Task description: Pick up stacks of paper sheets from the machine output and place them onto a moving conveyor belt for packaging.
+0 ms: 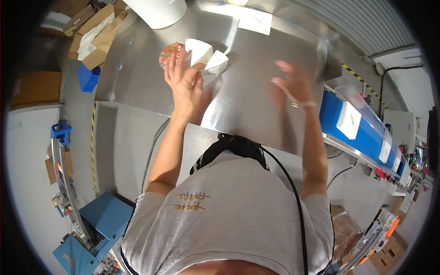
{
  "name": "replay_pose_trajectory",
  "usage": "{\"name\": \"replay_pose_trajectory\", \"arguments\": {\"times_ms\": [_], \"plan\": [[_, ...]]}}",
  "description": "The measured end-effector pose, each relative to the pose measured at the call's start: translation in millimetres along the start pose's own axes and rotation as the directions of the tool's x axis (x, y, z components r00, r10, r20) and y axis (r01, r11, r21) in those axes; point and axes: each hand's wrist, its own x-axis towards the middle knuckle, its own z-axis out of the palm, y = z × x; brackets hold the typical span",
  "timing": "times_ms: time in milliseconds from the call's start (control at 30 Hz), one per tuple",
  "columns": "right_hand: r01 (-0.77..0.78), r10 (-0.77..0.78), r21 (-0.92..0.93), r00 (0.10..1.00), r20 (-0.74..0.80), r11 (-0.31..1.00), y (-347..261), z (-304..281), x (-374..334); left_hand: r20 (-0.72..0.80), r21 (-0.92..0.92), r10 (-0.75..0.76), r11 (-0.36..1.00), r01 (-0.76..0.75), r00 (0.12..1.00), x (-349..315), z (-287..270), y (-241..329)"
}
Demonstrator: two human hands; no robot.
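My left hand (185, 87) is at a small white carton (198, 50) that stands on the metal table, with the carton between its fingers and thumb. One angled white panel (217, 61) juts out to the right of it, perhaps a flap or a second carton. Just left of the carton, partly behind my fingers, lies a round red patterned thing (168, 55) whose kind I cannot make out. My right hand (295, 85) hovers over the right part of the table, blurred by motion. Its thumb and fingers are apart, with nothing visible between them.
A white bucket (158, 11) stands at the table's far left, and a flat white carton (255, 22) lies at the far edge. On the right runs a blue conveyor belt (330, 110) carrying several white cartons. Cardboard boxes (98, 43) are beyond the table's left edge. A black cable (286, 172) crosses my body.
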Motion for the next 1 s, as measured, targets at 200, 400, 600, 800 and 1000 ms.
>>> {"name": "replay_pose_trajectory", "arguments": {"times_ms": [200,400,600,800,1000], "plan": [[-0.021,-0.205,0.467,0.881,0.426,0.884,-78.7,64.9,92.1,0.048,0.085,0.072,0.994,-0.075,0.996,3.4,-4.5,-7.6],[-0.111,-0.148,0.549,0.902,0.406,0.828,-43.7,72.6,77.8,0.027,-0.124,-0.254,0.959,0.255,0.967,6.7,-7.8,-16.6],[-0.307,0.270,0.733,0.947,0.173,0.607,9.2,35.8,6.9,-0.039,-0.139,-0.268,0.955,0.260,0.963,3.5,0.9,-23.8],[-0.441,0.569,0.528,0.816,-0.102,0.726,60.6,-40.5,-82.8,0.099,-0.203,-0.164,0.962,0.181,0.981,-17.8,32.0,66.1],[-0.607,0.736,0.420,0.600,-0.314,0.675,145.9,-116.4,-150.3,0.186,-0.358,-0.170,0.905,0.228,0.968,-56.9,49.6,161.7]]}}
